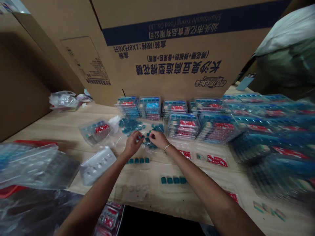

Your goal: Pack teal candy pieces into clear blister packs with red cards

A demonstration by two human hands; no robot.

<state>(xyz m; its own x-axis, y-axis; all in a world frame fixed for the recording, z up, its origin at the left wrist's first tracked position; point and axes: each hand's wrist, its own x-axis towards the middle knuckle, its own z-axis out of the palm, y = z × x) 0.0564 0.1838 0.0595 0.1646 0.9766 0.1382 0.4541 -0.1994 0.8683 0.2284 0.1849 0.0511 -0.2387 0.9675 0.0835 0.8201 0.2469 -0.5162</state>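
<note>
My left hand and my right hand meet over a loose heap of small teal pieces on the wooden table. Both hands have curled, pinching fingers touching the teal pieces. A second heap of teal pieces lies just behind my left hand on clear plastic. Nearer to me lie clear blister trays, one with a row of teal pieces and another with a row of teal pieces. An empty clear tray sits at the table's front edge.
Stacks of filled blister packs with red labels line the back and right of the table. A large cardboard box stands behind. A stack of white trays and bagged trays lie at left. A lighter is at back right.
</note>
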